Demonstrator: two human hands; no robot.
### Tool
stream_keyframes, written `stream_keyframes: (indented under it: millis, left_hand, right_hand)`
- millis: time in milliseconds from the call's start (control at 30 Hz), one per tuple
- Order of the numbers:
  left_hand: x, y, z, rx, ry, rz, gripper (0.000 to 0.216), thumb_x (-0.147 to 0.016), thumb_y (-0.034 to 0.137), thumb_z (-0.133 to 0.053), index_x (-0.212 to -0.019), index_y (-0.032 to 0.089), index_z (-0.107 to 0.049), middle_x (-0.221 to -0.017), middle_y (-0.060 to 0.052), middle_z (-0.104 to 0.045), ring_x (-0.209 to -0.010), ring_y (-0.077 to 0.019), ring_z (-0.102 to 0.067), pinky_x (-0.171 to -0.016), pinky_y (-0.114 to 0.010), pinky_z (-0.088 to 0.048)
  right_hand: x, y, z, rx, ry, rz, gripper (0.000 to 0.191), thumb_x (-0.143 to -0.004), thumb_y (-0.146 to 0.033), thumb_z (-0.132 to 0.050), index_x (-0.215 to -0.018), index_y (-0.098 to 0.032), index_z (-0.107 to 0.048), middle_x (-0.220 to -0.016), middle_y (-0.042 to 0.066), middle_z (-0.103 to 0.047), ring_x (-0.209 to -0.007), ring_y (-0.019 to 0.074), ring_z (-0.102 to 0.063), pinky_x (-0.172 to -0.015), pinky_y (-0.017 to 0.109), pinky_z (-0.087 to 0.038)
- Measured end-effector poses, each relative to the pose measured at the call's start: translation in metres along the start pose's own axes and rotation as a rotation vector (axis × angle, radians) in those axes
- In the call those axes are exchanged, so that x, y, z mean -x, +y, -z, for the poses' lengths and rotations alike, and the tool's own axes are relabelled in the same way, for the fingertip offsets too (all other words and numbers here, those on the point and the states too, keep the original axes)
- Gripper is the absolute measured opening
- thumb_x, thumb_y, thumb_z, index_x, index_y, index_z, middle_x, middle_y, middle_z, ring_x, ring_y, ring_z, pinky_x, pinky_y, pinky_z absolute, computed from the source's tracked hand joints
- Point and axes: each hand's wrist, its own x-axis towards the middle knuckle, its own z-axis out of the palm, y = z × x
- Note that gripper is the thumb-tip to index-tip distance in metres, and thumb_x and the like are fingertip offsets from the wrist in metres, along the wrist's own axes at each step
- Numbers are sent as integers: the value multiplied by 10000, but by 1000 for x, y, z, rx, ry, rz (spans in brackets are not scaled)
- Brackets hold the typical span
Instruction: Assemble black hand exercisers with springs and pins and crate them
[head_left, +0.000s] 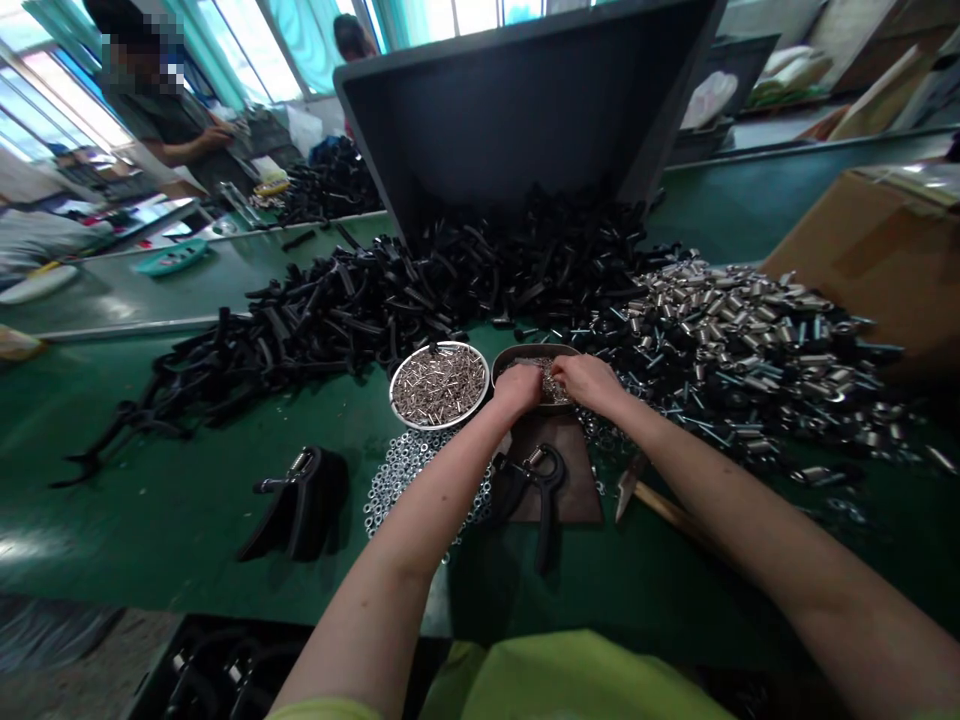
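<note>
1. Centre frame, both hands, left hand (517, 385) and right hand (589, 378), dig curled fingers into the dark round metal bowl (534, 352) of small silvery fasteners (553, 385); grip unclear.
2. Fasteners look light, hard and slippery: best pinched.

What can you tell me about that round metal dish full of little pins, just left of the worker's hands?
The round dish is shallow, with a pale, shiny rim that looks like metal. It sits flat on the green table, heaped with small silvery pins lying in all directions. Behind it lies the pile of black handles; in front, a patch of loose washers reaches its near edge. To its right is a darker bowl, where the left hand and right hand rest. Neither hand touches the dish.
</note>
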Motion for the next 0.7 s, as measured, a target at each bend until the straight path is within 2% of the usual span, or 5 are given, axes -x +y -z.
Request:
stream_keyframes:
  millis: [267,400,467,567,700]
  left_hand:
    - [2,-6,6,221,133,33,127,-738,192,-579,-793,169,-691,-872,-93,-701,-943,-244,-615,-895,-347,-437]
    - [11,-8,10,450,150,53,81,-738,199,-567,-762,164,-637,-752,-40,-679,-758,-177,-639,-746,-296,-499]
    - [23,-11,12,566,128,53,81,-754,203,-543,-798,161,-598,-724,-21,-671,-636,-135,-626,-642,-266,-515]
    - [53,-19,13,842,76,77,69,-767,194,-520,-828,163,-531,-758,-23,-681,-542,-92,-596,-568,-248,-525]
    - [101,-35,8,1360,-28,194,133,-710,156,-595,-806,162,-503,-765,-32,-688,-517,-79,-593,-520,-221,-521]
  right_hand:
    - [7,10,0,-331,107,53,225,-804,-181,-547,-931,-200,-731,-959,17,-731,-914,169,-651,-842,253,-459]
    - [23,7,1,-459,200,18,252,-794,-194,-551,-1002,-176,-691,-936,42,-728,-870,178,-662,-799,282,-488]
    - [36,3,-1,-629,213,-8,227,-772,-222,-577,-973,-171,-671,-869,42,-724,-789,174,-669,-732,287,-509]
    - [59,-5,-9,-886,83,-2,133,-732,-267,-622,-825,-180,-660,-732,15,-695,-677,168,-653,-649,286,-511]
    - [81,-13,-27,-850,-7,105,95,-740,-255,-618,-752,-182,-678,-758,15,-665,-722,162,-627,-686,285,-483]
